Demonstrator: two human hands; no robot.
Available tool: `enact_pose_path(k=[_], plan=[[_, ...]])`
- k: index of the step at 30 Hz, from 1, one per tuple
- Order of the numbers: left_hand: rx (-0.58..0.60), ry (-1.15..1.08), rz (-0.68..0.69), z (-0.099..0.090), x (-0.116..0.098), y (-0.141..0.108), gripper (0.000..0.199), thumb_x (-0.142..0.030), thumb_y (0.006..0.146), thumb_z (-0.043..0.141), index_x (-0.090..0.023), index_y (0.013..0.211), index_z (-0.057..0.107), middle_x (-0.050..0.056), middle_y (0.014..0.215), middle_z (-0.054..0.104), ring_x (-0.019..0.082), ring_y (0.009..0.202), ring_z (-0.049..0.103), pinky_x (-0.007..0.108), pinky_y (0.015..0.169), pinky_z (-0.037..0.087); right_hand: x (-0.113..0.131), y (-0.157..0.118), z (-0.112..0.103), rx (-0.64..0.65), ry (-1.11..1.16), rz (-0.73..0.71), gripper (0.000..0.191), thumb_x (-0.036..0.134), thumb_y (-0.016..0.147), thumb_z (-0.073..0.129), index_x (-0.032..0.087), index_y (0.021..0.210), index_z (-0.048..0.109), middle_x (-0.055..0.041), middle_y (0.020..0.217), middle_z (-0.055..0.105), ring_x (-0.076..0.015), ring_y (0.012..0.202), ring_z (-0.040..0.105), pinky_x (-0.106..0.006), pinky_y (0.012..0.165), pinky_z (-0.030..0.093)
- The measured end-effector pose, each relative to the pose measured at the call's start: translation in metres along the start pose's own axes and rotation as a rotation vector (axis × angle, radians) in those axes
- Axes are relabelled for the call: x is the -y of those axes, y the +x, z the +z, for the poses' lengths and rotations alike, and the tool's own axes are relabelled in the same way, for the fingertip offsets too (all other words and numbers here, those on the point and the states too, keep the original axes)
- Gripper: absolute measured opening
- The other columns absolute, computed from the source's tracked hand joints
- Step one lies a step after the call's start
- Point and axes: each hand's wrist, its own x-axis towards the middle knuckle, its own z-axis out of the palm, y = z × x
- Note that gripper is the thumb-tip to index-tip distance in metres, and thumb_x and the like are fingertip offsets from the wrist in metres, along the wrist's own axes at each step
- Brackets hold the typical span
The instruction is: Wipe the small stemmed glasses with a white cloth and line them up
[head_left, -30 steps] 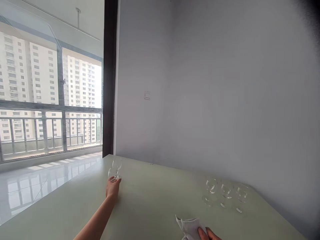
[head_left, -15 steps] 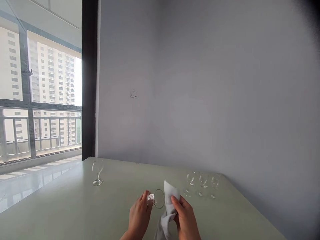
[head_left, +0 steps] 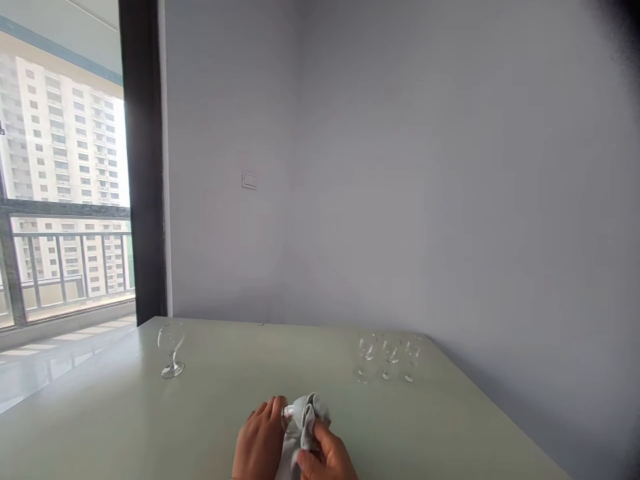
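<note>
My left hand (head_left: 260,437) is closed around the foot end of a clear stemmed glass (head_left: 289,415), which lies tilted sideways just over the table. My right hand (head_left: 327,457) grips a light grey cloth (head_left: 306,417) that is wrapped over the glass's bowl. The cloth hides most of the bowl, and its loose end hangs down between my hands. Both hands are close together at the bottom middle of the view.
One stemmed glass (head_left: 171,350) stands upright on the left of the pale green table (head_left: 225,380). Three more stemmed glasses (head_left: 386,357) stand in a row at the back right. A grey wall (head_left: 375,200) rises behind the table; a window (head_left: 65,200) is at left.
My right hand has brought the cloth leftward onto the glass, so its round rim is now covered. My view has turned slightly to the right.
</note>
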Motion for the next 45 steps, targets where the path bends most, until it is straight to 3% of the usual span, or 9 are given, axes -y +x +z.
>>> enact_pose_path(k=[5, 14, 17, 23, 25, 31, 37, 41, 45], plan=[[-0.087, 0.083, 0.216, 0.012, 0.002, -0.002, 0.016, -0.008, 0.080, 0.050, -0.022, 0.080, 0.058, 0.000, 0.078, 0.064, 0.020, 0.079, 0.055, 0.034, 0.072, 0.035, 0.008, -0.003, -0.005, -0.054, -0.375, 0.025, 0.038, 0.007, 0.051, 0.060, 0.020, 0.086, 0.070, 0.0024, 0.065, 0.058, -0.0123, 0.061, 0.050, -0.021, 0.058, 0.038], [-0.428, 0.063, 0.669, -0.018, 0.010, 0.005, 0.025, -0.017, 0.082, 0.057, -0.024, 0.106, 0.056, -0.003, 0.081, 0.068, 0.016, 0.075, 0.054, 0.037, 0.086, 0.034, 0.011, 0.004, -0.030, -0.004, 0.185, 0.162, 0.041, 0.045, 0.065, 0.067, 0.013, 0.089, 0.060, 0.0077, 0.041, 0.047, -0.0066, 0.030, 0.040, -0.017, 0.031, 0.026], [-0.207, -0.077, 0.598, -0.024, 0.015, 0.008, 0.017, -0.028, 0.084, 0.055, -0.025, 0.100, 0.061, -0.001, 0.073, 0.067, 0.017, 0.067, 0.049, 0.031, 0.065, 0.035, 0.025, -0.004, -0.035, 0.069, 0.042, 0.159, 0.027, 0.029, 0.067, 0.066, 0.012, 0.089, 0.064, 0.0065, 0.045, 0.050, -0.0076, 0.034, 0.046, -0.017, 0.034, 0.031], [0.730, -0.841, 0.132, -0.027, 0.015, 0.006, 0.049, -0.064, 0.067, 0.057, -0.017, 0.078, 0.066, -0.001, 0.058, 0.058, 0.012, 0.051, 0.046, 0.024, 0.049, 0.036, 0.068, -0.039, -0.052, 0.029, -0.334, 0.157, 0.029, 0.014, 0.057, 0.073, 0.020, 0.085, 0.071, 0.0006, 0.077, 0.068, -0.0149, 0.069, 0.060, -0.022, 0.059, 0.041], [0.848, -0.880, 0.148, -0.032, 0.012, 0.004, 0.054, -0.068, 0.066, 0.054, -0.017, 0.077, 0.065, -0.001, 0.055, 0.057, 0.012, 0.047, 0.048, 0.024, 0.046, 0.037, 0.068, -0.039, -0.056, 0.063, -0.281, 0.162, 0.026, 0.018, 0.054, 0.078, 0.018, 0.079, 0.071, -0.0002, 0.072, 0.068, -0.0160, 0.067, 0.061, -0.023, 0.058, 0.041], [-0.004, -0.125, 0.421, -0.033, -0.004, -0.001, 0.029, -0.028, 0.079, 0.059, -0.029, 0.108, 0.058, 0.000, 0.101, 0.067, 0.024, 0.097, 0.057, 0.048, 0.093, 0.036, 0.037, -0.005, -0.048, -0.089, 0.327, 0.195, 0.027, 0.036, 0.063, 0.075, 0.014, 0.074, 0.064, 0.0041, 0.050, 0.057, -0.0065, 0.037, 0.049, -0.017, 0.038, 0.033], [-0.484, 0.101, 0.600, -0.014, -0.005, 0.003, 0.033, -0.020, 0.078, 0.061, -0.023, 0.111, 0.056, 0.000, 0.087, 0.067, 0.019, 0.087, 0.058, 0.050, 0.103, 0.024, 0.030, -0.001, -0.031, -0.200, 0.642, 0.274, 0.031, 0.036, 0.056, 0.081, 0.015, 0.066, 0.061, 0.0073, 0.038, 0.050, -0.0049, 0.033, 0.043, -0.015, 0.034, 0.033], [-0.254, 0.016, 0.660, -0.026, 0.006, 0.008, 0.020, -0.020, 0.085, 0.051, -0.024, 0.104, 0.058, -0.003, 0.073, 0.066, 0.014, 0.069, 0.056, 0.038, 0.086, 0.038, 0.035, -0.006, -0.028, -0.006, 0.500, 0.177, 0.034, 0.043, 0.064, 0.074, 0.012, 0.068, 0.061, 0.0053, 0.040, 0.051, -0.0049, 0.029, 0.043, -0.016, 0.032, 0.031], [0.268, -0.357, 0.357, -0.035, 0.016, 0.016, 0.022, -0.040, 0.084, 0.051, -0.023, 0.090, 0.063, -0.001, 0.064, 0.063, 0.015, 0.062, 0.053, 0.027, 0.061, 0.039, 0.047, -0.017, -0.033, 0.099, 0.118, 0.108, 0.028, 0.028, 0.066, 0.070, 0.013, 0.088, 0.063, 0.0044, 0.057, 0.058, -0.0106, 0.041, 0.058, -0.018, 0.039, 0.038]])
